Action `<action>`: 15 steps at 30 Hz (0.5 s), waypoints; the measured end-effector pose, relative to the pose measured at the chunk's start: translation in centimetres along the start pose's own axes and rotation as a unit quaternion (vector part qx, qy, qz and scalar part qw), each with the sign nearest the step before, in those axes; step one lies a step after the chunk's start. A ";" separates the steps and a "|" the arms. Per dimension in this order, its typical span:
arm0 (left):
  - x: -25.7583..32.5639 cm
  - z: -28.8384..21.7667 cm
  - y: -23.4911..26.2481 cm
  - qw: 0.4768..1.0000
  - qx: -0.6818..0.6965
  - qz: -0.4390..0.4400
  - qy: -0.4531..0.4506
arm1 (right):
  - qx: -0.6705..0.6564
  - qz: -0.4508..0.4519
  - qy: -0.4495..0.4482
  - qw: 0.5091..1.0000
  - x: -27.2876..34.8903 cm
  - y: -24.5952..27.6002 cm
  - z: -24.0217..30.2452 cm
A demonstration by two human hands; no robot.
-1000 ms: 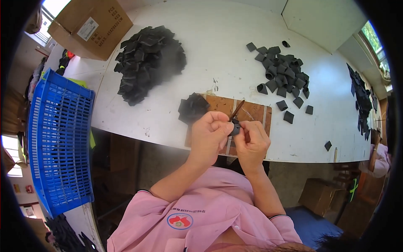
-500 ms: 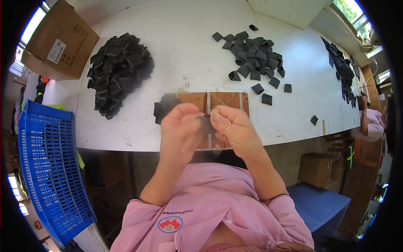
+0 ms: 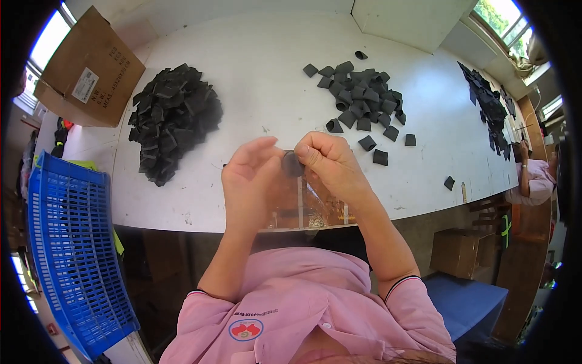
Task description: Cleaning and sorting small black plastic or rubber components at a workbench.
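Note:
A small black fabric piece (image 3: 293, 164), rounded at its visible end, is between my two hands over the table's front edge. My right hand (image 3: 330, 164) is closed, with thumb and bent forefinger pinching its right side. My left hand (image 3: 247, 182) is slightly smeared; its thumb side meets the piece's left edge, while the upper fingers curve loosely above. Below the hands lies a brown wooden board (image 3: 285, 209) with pale strips across it. Beyond my right hand are loose black fabric sleeves (image 3: 364, 94), several with open ends showing.
A tall heap of flat black pieces (image 3: 173, 121) lies at the left, beside a cardboard box (image 3: 91, 73). A blue plastic crate (image 3: 79, 255) stands at the near left. More black pieces (image 3: 485, 103) lie far right, where another person's arm (image 3: 524, 167) shows.
My view has tilted, so the table sits lower in the picture. The black piece now shows a rounded face between my hands. My left hand now hides most of the dark pieces left of the board.

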State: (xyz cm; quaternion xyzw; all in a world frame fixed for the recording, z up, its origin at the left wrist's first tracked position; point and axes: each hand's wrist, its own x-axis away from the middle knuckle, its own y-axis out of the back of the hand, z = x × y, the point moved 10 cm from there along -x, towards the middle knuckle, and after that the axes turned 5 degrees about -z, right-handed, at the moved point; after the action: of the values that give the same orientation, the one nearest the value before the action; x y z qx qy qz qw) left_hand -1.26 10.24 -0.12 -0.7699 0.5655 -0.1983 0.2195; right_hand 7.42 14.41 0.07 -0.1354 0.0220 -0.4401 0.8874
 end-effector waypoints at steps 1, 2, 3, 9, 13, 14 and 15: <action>0.4 -3.1 -0.2 0.967 -0.190 -0.053 -0.161 | 0.141 -0.093 0.129 0.977 0.3 1.4 2.6; 0.2 -3.4 -0.2 0.967 -0.189 -0.051 -0.163 | 0.275 -0.181 0.249 0.911 1.7 1.9 5.1; 0.7 -5.2 -1.8 0.922 -0.281 0.000 -0.265 | 0.275 -0.182 0.251 0.910 2.3 1.7 5.4; 2.4 -6.8 -3.9 0.833 -0.389 0.032 -0.393 | 0.399 -0.195 0.378 0.812 5.6 -1.6 7.8; 1.3 -4.6 0.6 0.973 -0.053 -0.087 -0.207 | 0.483 -0.205 0.461 0.715 6.1 -3.8 8.8; 1.3 -4.7 0.6 0.973 -0.055 -0.089 -0.208 | 0.481 -0.205 0.461 0.717 6.0 -3.8 8.8; 1.1 -4.3 1.0 0.978 -0.031 -0.098 -0.184 | 0.511 -0.213 0.471 0.687 6.1 -4.1 8.8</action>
State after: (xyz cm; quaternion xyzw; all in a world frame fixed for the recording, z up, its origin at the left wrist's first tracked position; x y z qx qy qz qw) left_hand -4.13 8.42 2.90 -0.8513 0.4430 -0.0567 0.2754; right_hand 9.36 9.20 10.14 0.5633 0.1796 -0.5660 0.5745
